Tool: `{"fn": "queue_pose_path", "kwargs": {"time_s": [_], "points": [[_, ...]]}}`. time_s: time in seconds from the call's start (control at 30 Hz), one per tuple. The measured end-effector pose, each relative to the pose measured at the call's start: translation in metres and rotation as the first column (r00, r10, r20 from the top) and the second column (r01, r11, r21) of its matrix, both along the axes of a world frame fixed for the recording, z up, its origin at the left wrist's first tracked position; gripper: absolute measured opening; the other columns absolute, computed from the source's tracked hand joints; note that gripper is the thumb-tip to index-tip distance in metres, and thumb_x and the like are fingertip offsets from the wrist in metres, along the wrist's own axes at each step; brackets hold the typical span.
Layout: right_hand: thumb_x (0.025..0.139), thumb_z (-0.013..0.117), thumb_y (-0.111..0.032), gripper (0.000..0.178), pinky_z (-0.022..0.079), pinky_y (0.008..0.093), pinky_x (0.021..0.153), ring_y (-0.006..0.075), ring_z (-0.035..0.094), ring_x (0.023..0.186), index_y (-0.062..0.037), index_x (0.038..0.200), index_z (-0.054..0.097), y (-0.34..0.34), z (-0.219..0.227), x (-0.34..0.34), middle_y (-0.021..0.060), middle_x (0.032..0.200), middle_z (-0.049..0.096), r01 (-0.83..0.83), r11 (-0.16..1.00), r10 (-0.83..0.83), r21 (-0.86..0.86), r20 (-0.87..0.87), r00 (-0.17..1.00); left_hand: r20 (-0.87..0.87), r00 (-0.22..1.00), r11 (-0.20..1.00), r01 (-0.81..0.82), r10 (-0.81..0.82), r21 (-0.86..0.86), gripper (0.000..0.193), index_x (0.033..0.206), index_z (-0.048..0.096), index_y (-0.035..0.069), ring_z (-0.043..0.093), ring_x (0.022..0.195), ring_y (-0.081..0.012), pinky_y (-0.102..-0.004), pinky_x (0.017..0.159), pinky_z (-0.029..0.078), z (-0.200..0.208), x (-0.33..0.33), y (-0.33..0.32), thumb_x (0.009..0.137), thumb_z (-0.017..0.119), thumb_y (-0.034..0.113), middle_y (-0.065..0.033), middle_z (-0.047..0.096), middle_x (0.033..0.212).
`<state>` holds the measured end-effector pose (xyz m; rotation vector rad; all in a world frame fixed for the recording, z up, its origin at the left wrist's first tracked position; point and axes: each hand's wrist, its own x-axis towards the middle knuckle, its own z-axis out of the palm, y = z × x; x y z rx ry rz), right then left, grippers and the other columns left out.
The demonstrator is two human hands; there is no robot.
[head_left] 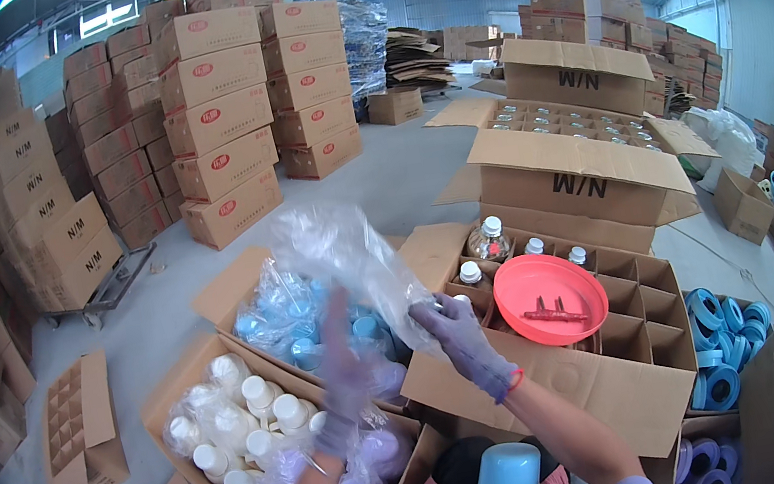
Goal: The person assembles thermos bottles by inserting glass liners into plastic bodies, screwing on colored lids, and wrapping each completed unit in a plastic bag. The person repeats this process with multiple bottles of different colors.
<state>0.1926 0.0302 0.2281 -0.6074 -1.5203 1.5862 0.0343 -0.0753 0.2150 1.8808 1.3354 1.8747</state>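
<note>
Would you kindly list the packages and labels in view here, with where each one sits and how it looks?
Clear plastic bag: crumpled, held up by the left hand and right hand.
Open carton: lower left, brown, white-capped bottles in plastic.
Divider carton: right of centre, brown cells, a round red lid on top.
Stacked boxes: upper left, brown, small red oval labels.
Open box: upper right, brown, dark lettering.

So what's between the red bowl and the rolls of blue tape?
In the head view, empty cardboard divider cells lie between the red bowl and the blue tape rolls.
</note>
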Motion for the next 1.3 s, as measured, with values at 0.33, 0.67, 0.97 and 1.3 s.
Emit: {"fn": "queue_pose_path", "kwargs": {"time_s": [0.33, 0.67, 0.97, 1.3], "points": [[0.082, 0.081, -0.03, 0.039, 0.048, 0.0366, 0.061, 0.0232, 0.057, 0.066, -0.0015, 0.09, 0.056, -0.037, -0.068, 0.152, 0.0094, 0.077, 0.058, 0.022, 0.757, -0.482, 0.653, 0.536, 0.693, 0.386, 0.906, 0.955, -0.058, 0.172, -0.29, 0.016, 0.096, 0.069, 0.002, 0.047, 0.06, -0.0045, -0.0205, 0.055, 0.037, -0.124, 0.068, -0.004, 0.092, 0.065, 0.018, 0.0043, 0.055, 0.071], [0.081, 0.072, -0.022, 0.049, 0.053, 0.0466, 0.089, 0.0388, 0.063, 0.107, -0.0093, 0.125, 0.055, -0.037, -0.138, 0.184, 0.0181, 0.122, 0.057, 0.012, 0.857, -0.453, 0.516, 0.741, 0.495, 0.982, 0.092, 0.668, 0.743, -0.163, 0.041, 0.036, 0.115, 0.064, -0.004, 0.067, 0.1, -0.02, -0.0345, 0.089, 0.055, -0.108, 0.097, -0.078, 0.101, 0.045, 0.023, -0.0099, 0.068, 0.114], [0.072, 0.066, -0.017, 0.026, 0.046, 0.0536, 0.091, 0.0381, 0.058, 0.101, -0.0033, 0.093, 0.058, -0.239, -0.122, 0.272, 0.0164, 0.105, 0.059, -0.007, 0.58, -0.646, 0.815, 0.465, 0.605, 0.689, 0.257, -0.274, 0.781, -0.678, -0.561, 0.029, 0.117, 0.068, -0.003, 0.064, 0.102, -0.013, -0.0268, 0.09, 0.049, -0.088, 0.088, -0.173, 0.101, 0.06, 0.019, -0.0085, 0.071, 0.108], [0.067, 0.067, -0.012, 0.028, 0.047, 0.0488, 0.081, 0.0348, 0.059, 0.092, -0.0078, 0.093, 0.06, -0.314, -0.172, 0.293, 0.0135, 0.102, 0.06, -0.234, 0.566, -0.493, 0.791, 0.552, 0.673, 0.088, 0.903, 0.689, 0.381, -0.42, -0.617, 0.067, 0.145, 0.042, 0.004, 0.061, 0.113, -0.0325, -0.0397, 0.094, 0.049, -0.065, 0.133, -0.188, 0.095, 0.066, 0.041, -0.0197, 0.06, 0.122]]}}
